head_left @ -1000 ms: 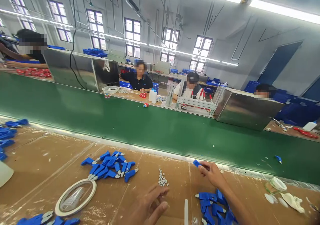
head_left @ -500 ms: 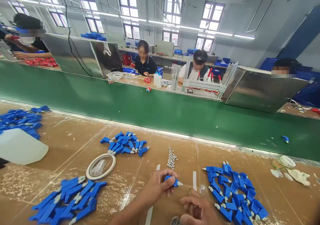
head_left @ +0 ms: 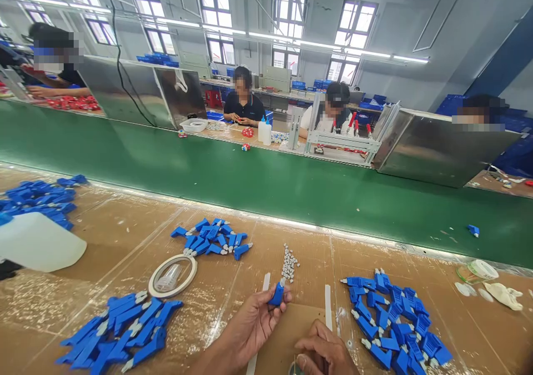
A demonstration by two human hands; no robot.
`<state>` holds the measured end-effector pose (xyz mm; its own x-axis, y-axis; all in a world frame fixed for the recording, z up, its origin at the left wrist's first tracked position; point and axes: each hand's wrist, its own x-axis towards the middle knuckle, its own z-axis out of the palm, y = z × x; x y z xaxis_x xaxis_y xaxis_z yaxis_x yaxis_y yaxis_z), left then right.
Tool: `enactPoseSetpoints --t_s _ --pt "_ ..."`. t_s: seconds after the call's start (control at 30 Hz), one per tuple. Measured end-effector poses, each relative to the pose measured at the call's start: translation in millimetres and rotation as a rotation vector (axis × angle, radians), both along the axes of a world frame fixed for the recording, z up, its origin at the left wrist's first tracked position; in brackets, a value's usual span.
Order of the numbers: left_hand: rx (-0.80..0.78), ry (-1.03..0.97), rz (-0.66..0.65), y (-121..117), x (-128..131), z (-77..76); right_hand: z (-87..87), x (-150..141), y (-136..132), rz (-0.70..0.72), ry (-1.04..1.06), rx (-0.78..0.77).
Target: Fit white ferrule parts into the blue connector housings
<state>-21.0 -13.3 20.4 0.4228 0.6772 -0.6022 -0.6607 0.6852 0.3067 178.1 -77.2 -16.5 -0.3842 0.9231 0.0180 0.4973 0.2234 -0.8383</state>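
My left hand point(head_left: 258, 319) is closed around a blue plastic part point(head_left: 276, 294) and holds it up, its small pale grey tip pointing away from me. At the bottom edge, my right hand point(head_left: 322, 350) has its fingers curled together, apparently pinching a thin stick point(head_left: 295, 362) over a small round dish that the frame edge partly cuts off. Just beyond my left hand lies a little pile of small grey pieces point(head_left: 288, 267). Strips of white tape point(head_left: 328, 307) flank a cardboard-brown work area beneath my hands.
Blue parts lie in heaps at the right point(head_left: 391, 319), the front left point(head_left: 120, 330) and centre back point(head_left: 212, 236). A tape roll point(head_left: 194, 275), a white jug point(head_left: 45, 244) and a tipped jar point(head_left: 478, 271) stand around. Beyond runs a green conveyor belt point(head_left: 250, 181), with several people seated behind.
My left hand has turned the blue part from pointing right to pointing upward and away. My right hand has shifted slightly, staying low by the dish.
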Motion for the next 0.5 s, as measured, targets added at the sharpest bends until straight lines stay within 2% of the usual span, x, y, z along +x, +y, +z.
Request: enactPoseSetpoints --t_s 0.27,0.5 --pt "-0.001 -0.054 0.007 -3 -3 -1.0 0.9 -9 -1 -0.017 -0.024 -0.104" --pt "0.018 0.019 -0.029 -8 -4 4.3 8.2 -13 -1 0.010 0.010 -0.059"
